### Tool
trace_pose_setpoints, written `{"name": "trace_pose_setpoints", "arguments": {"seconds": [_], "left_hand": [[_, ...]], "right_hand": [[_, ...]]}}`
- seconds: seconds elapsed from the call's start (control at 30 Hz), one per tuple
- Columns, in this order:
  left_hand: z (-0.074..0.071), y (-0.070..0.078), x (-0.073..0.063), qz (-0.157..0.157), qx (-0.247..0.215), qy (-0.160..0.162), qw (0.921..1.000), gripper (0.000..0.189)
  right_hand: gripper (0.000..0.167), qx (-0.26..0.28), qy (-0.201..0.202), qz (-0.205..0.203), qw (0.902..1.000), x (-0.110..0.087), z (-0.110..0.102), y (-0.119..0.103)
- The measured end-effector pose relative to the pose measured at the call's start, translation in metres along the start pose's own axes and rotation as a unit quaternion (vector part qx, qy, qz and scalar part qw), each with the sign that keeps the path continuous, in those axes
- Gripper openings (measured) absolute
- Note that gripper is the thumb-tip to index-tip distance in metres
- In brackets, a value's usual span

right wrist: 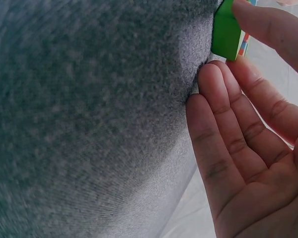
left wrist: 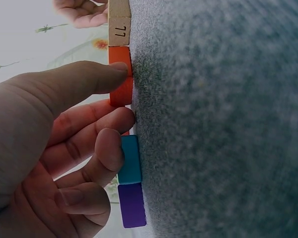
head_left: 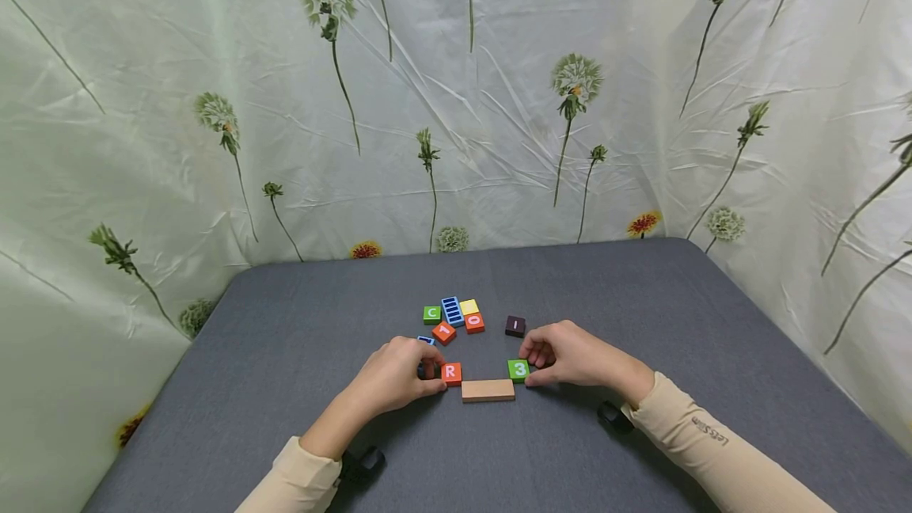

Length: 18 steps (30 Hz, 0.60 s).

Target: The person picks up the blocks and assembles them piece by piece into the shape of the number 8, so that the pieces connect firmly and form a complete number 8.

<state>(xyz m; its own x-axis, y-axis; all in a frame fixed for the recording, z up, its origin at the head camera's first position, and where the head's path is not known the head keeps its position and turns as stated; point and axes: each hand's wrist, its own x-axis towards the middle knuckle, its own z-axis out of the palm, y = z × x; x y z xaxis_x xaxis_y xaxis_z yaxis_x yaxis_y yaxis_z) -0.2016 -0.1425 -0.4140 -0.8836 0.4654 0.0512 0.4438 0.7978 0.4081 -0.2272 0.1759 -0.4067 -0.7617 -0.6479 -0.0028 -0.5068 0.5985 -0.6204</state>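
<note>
My left hand (head_left: pixel 399 372) pinches a red letter block marked R (head_left: pixel 451 374) between thumb and fingers on the table. In the left wrist view, the thumb lies along the side of that red block (left wrist: pixel 121 93). The green number block marked 3 (head_left: pixel 518 370) sits between the thumb and forefinger of my right hand (head_left: pixel 572 355). A plain wooden block (head_left: pixel 488 392) lies between the two, its ends close to both. Seen from the right wrist, the green block (right wrist: pixel 227 34) rests on the cloth, and the other fingers trail beside it.
Behind, a loose group holds a green C block (head_left: pixel 431 314), a blue block (head_left: pixel 452 312), a yellow block (head_left: pixel 469 306) and two orange blocks (head_left: pixel 444 332). A dark block (head_left: pixel 515 326) stands right of them. Teal (left wrist: pixel 130 159) and purple blocks (left wrist: pixel 132 206) lie near my left fingers.
</note>
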Motion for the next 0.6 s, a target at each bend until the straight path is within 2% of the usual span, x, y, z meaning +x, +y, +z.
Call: {"name": "trace_pose_setpoints", "arguments": {"seconds": [0.6], "left_hand": [[-0.0003,-0.002,0.001,0.011,0.003,-0.006,0.9999,0.022]], "right_hand": [[0.022,0.004,0.002,-0.002,1.0,-0.0002,0.0002,0.0035]]}}
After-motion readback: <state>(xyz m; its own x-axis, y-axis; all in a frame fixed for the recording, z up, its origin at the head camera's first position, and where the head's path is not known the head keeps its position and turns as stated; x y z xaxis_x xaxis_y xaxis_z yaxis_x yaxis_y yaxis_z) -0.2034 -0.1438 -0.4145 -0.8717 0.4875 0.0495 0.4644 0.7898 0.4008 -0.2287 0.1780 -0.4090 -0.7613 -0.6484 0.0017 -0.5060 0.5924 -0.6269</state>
